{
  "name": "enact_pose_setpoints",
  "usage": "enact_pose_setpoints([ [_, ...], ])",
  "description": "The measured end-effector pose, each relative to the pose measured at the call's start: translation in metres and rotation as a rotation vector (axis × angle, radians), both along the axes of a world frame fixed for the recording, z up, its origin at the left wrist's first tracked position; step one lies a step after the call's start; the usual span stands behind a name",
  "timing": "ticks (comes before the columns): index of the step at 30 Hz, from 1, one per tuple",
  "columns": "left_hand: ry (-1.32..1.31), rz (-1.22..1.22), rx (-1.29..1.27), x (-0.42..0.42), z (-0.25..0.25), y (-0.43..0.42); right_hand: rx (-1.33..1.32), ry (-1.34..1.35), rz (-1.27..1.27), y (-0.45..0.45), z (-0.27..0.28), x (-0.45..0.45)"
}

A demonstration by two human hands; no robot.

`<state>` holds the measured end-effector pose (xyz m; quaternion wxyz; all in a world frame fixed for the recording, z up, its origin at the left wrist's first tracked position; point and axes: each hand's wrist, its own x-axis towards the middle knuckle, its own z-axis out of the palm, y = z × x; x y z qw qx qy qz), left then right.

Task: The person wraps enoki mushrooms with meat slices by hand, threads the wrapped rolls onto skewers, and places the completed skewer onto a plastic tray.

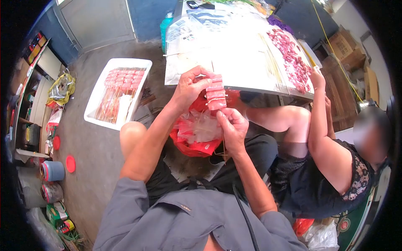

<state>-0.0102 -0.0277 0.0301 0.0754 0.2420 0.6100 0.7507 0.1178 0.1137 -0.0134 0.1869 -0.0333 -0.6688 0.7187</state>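
In front of my chest I hold pink meat skewers [216, 93], several rolled pieces in a row on thin sticks. My left hand [191, 87] is closed, its thumb and fingers pinching the upper left side of the meat. Below it, my right hand [233, 127] is closed around the sticks at the lower end of the meat; the sticks stick out under the hand. A red plastic bag [190, 146] with clear plastic in it is beneath my hands, between my knees. To the left, a white tray [90, 109] holds many similar meat skewers.
A white table [234, 54] stands ahead, bearing cut meat [289, 56], loose bamboo sticks [270, 52] and plastic sheets. At the right a co-worker [326, 154] sits with a hand by the cut meat. Shelves and buckets [53, 170] line the left side.
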Motion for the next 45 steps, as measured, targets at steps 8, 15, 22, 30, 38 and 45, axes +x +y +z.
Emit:
enact_pose_setpoints([
  [8,0.196,0.139,-0.321,0.012,0.014,0.005,0.532,0.193,-0.298,0.012,0.025,-0.01],
  [15,-0.468,-0.357,0.407,0.01,-0.004,0.019,0.883,0.24,-0.185,0.002,0.037,-0.017],
  [22,-0.6,-0.231,0.469,0.024,0.013,0.017,0.634,0.135,-0.158,-0.003,0.025,-0.012],
  [30,-0.556,-0.302,0.515,0.01,-0.001,0.013,0.591,0.128,-0.164,-0.01,0.028,-0.005],
  [38,-0.539,-0.284,0.458,0.005,-0.003,0.006,0.477,0.064,-0.09,-0.005,0.024,-0.005],
  [45,-0.545,-0.221,0.407,0.003,0.01,-0.006,0.436,0.033,-0.232,0.082,0.019,-0.032],
])
